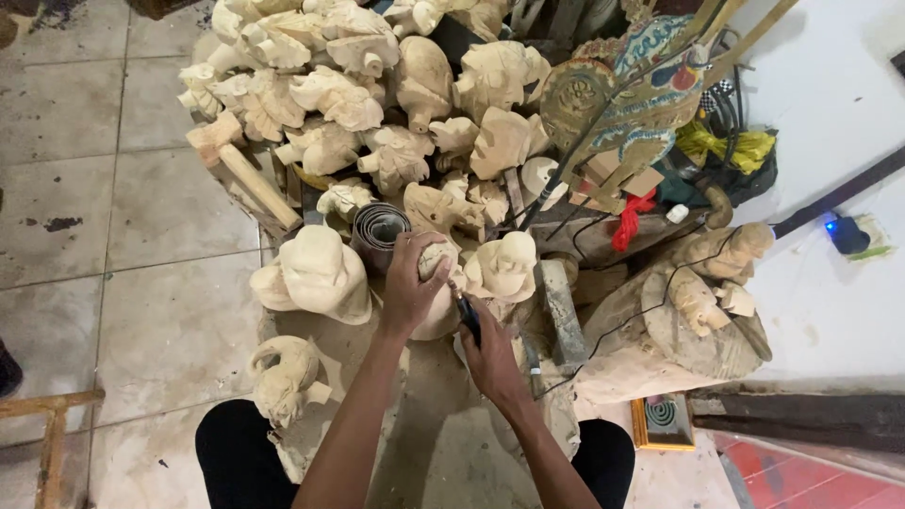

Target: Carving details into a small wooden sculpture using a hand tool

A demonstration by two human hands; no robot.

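Two hands working one pale wooden carving point(436, 283) on the dusty workbench point(443, 443), right in front of the carved heap point(377, 94).

Left hand point(407, 287) is wrapping tight around the carving, bracing it from above; right hand point(490, 353) is pinching a dark hand tool point(466, 316) low, wrist bent in. Best bet, I'd say: keeping that brace firm and taking shallow passes, since the mallet point(240, 165) is lying well apart.

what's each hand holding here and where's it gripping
The left hand wraps over the top of a pale carved wooden figure. The right hand grips a dark-handled carving tool by its handle, tip at the carving.
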